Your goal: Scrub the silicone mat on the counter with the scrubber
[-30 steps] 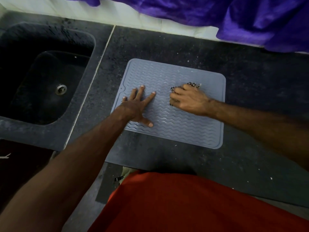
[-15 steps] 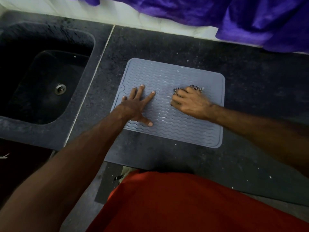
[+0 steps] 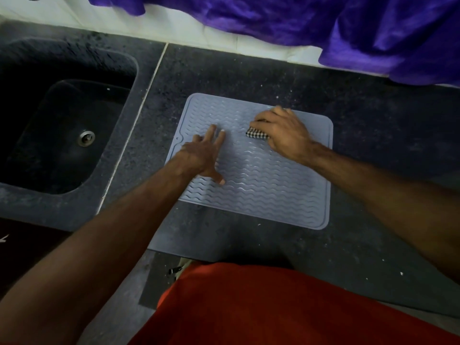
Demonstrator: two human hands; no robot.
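No writing, label, brand or number can be read anywhere in the view. The mat [image 3: 261, 175] carries only a raised wavy pattern, and the scrubber [image 3: 256, 133] only a small checked weave, neither forming letters.

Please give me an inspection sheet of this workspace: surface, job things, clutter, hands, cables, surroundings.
Surface: dark speckled counter, with small white specks.
Job's things: grey silicone mat flat on counter; checkered scrubber on the mat's far part.
Clutter: nothing seen.
Grippers: left hand flat on the mat, fingers spread; right hand gripping the scrubber.
Cables: nothing seen.
Surroundings: dark sink left; purple cloth hanging behind.
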